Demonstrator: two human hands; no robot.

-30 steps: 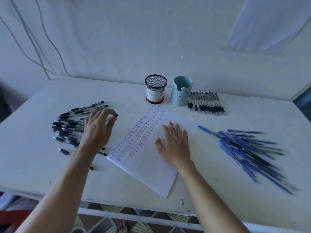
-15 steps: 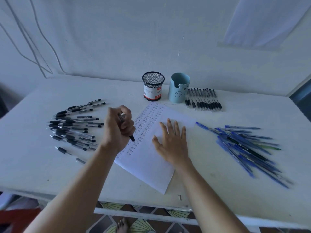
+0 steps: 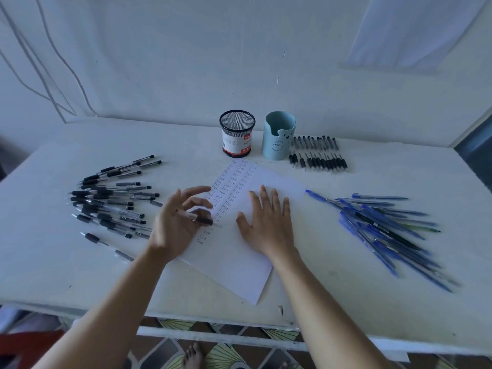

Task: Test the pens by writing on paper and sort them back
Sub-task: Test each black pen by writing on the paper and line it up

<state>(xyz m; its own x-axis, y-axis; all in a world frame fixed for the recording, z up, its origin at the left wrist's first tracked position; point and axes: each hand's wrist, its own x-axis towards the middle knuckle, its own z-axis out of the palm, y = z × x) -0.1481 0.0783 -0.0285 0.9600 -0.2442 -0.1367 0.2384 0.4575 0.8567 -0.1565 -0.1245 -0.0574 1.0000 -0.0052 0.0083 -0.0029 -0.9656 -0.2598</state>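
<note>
A white worktop (image 3: pixel 346 288) meets a white wall. One sheet of paper (image 3: pixel 234 262) lies under the right hand (image 3: pixel 269 225), which presses flat with fingers spread. The left hand (image 3: pixel 178 222), fingers loosely splayed, holds one black pen (image 3: pixel 198 217) over the sheet's left edge; the grip is blurred. Outside the left hand lies a black pile (image 3: pixel 106 203), outside the right a blue pile (image 3: pixel 386 230), both too tangled to count. Beyond the hands stand two cups, mesh cup (image 3: pixel 237 134) and blue cup (image 3: pixel 278 135), beside roughly a dozen rowed pens (image 3: pixel 318 155).

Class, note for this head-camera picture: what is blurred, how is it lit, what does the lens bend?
Head view: motion blur smears the left hand and its pen; the right hand on the paper is sharp; light is dim and bluish; the wide lens bows the table edges.
</note>
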